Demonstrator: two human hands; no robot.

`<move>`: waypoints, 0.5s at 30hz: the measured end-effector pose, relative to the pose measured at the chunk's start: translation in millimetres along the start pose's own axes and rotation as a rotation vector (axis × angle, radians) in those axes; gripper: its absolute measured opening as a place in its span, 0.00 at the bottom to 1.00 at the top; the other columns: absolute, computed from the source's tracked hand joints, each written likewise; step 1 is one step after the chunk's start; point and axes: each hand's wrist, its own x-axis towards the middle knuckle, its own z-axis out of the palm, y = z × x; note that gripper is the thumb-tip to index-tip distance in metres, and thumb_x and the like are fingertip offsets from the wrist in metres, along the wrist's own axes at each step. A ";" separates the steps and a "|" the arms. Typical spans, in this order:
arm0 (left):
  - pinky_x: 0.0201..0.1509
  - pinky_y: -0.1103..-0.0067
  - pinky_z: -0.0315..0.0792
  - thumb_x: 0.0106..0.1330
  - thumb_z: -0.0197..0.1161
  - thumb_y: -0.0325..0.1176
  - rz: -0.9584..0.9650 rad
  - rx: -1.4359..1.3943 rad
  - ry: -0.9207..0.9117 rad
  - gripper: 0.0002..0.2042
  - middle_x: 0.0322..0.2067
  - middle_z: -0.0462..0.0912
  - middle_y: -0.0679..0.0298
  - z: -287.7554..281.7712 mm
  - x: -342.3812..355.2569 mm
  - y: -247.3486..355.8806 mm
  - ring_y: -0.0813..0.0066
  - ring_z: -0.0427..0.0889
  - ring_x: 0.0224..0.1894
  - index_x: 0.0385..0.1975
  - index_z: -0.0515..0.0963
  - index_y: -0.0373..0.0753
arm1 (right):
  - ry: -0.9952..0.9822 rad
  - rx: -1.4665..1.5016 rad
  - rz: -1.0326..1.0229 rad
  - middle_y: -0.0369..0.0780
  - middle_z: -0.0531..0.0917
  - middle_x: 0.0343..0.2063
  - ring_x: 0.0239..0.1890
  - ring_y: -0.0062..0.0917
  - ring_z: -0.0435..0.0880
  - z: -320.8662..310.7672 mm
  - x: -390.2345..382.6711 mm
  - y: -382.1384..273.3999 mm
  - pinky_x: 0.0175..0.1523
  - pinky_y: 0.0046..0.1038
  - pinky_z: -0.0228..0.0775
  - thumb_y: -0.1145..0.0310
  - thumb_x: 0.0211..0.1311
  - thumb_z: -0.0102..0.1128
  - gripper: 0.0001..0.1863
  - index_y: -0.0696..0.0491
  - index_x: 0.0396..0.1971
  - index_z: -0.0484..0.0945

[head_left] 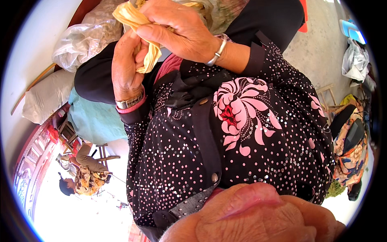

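Note:
My right hand (177,34), with a silver bangle at the wrist, is closed on a bundle of pale yellow, folded, husk-like strips (130,15), thumb pressed across it. My left hand (129,68), wearing a metal wristwatch, is just below and left, its fingers curled round the lower part of the same bundle. Both hands are raised over my dark-trousered lap. More yellowish material is partly visible behind my right hand at the top edge.
Clear plastic bags (80,46), a pale sack (46,92) and a teal cloth (94,117) lie at left. A seated person (84,173) is at lower left, another (348,151) at right. A blue plastic item (350,30) and grey bags (354,60) sit at upper right.

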 end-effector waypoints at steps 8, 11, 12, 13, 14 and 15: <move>0.31 0.82 0.69 0.70 0.66 0.29 0.618 0.917 0.075 0.05 0.29 0.80 0.64 -2.7 19.2 6.5 0.76 0.75 0.26 0.37 0.80 0.33 | -0.147 0.003 0.394 0.45 0.71 0.17 0.21 0.35 0.70 -1.6 7.0 34.6 0.31 0.35 0.66 0.52 0.73 0.54 0.23 0.59 0.26 0.75; 0.45 0.75 0.77 0.63 0.71 0.25 1.036 1.270 0.128 0.06 0.39 0.83 0.57 1.3 28.8 3.5 0.59 0.83 0.41 0.36 0.82 0.35 | -0.259 -0.016 0.430 0.45 0.72 0.16 0.20 0.35 0.70 -8.6 4.7 47.8 0.31 0.37 0.65 0.49 0.73 0.52 0.26 0.59 0.25 0.75; 0.45 0.75 0.77 0.63 0.71 0.25 1.064 1.293 0.141 0.06 0.39 0.83 0.57 8.1 28.5 1.4 0.59 0.83 0.42 0.36 0.82 0.35 | -0.301 -0.006 0.441 0.45 0.73 0.16 0.20 0.35 0.71 -10.6 4.0 53.1 0.31 0.37 0.65 0.49 0.73 0.51 0.27 0.59 0.25 0.76; 0.46 0.75 0.77 0.63 0.70 0.26 1.093 1.316 0.153 0.06 0.40 0.83 0.56 12.6 28.4 -0.2 0.58 0.83 0.43 0.36 0.82 0.35 | -0.341 0.003 0.451 0.45 0.74 0.16 0.20 0.35 0.71 -13.0 3.1 57.6 0.31 0.38 0.65 0.48 0.73 0.51 0.27 0.59 0.25 0.76; 0.45 0.74 0.77 0.63 0.70 0.26 1.077 1.291 0.131 0.06 0.40 0.83 0.58 12.8 29.3 -2.7 0.58 0.84 0.42 0.37 0.81 0.35 | -0.388 -0.015 0.475 0.45 0.75 0.17 0.20 0.35 0.72 -16.2 2.1 61.4 0.31 0.38 0.65 0.47 0.73 0.50 0.28 0.59 0.25 0.77; 0.44 0.75 0.77 0.64 0.70 0.26 0.971 1.239 0.124 0.06 0.39 0.84 0.58 10.2 27.4 -5.1 0.58 0.84 0.41 0.37 0.81 0.35 | -0.439 -0.032 0.499 0.44 0.76 0.17 0.20 0.35 0.72 -17.9 2.3 62.2 0.31 0.38 0.66 0.46 0.74 0.50 0.29 0.59 0.25 0.77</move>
